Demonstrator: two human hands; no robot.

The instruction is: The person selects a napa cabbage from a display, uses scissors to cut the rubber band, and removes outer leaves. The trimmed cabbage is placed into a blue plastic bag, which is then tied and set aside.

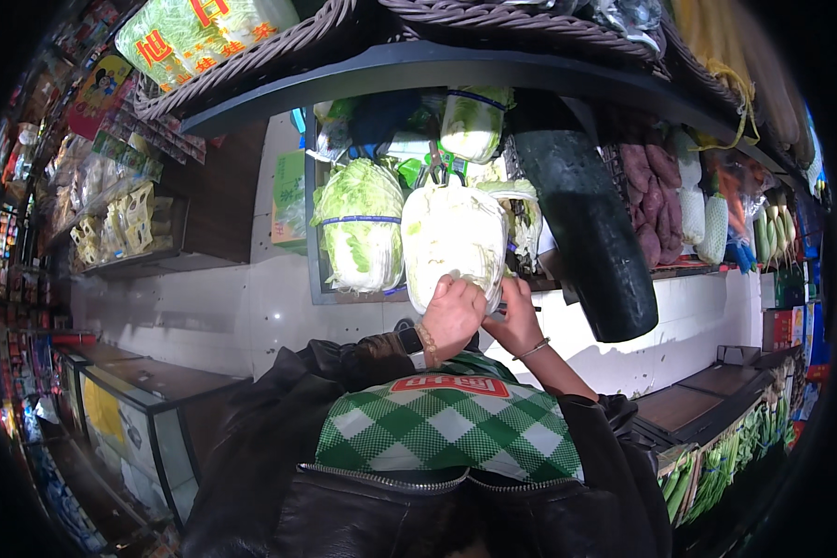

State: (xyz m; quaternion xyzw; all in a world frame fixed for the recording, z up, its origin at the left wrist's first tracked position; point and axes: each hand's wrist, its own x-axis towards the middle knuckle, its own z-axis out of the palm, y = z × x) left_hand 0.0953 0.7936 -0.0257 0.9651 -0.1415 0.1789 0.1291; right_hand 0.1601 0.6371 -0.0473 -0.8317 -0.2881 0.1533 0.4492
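A pale Chinese cabbage, brightly lit, lies in front of me at the shelf's near edge. My left hand is at its near end with the fingers curled on the leaves. Beside it, my right hand touches the cabbage's lower right side, its fingertips partly hidden. Whether either hand grips a leaf, I cannot tell. To the left sits another Chinese cabbage with a blue band around it. A third banded cabbage lies farther back. Dark-handled scissors or pliers rest behind the pale cabbage.
A large dark winter melon juts over the shelf edge at the right. Beyond it are purple sweet potatoes and white radishes in net sleeves. Overhead runs a dark shelf edge with wicker baskets. A green carton stands left.
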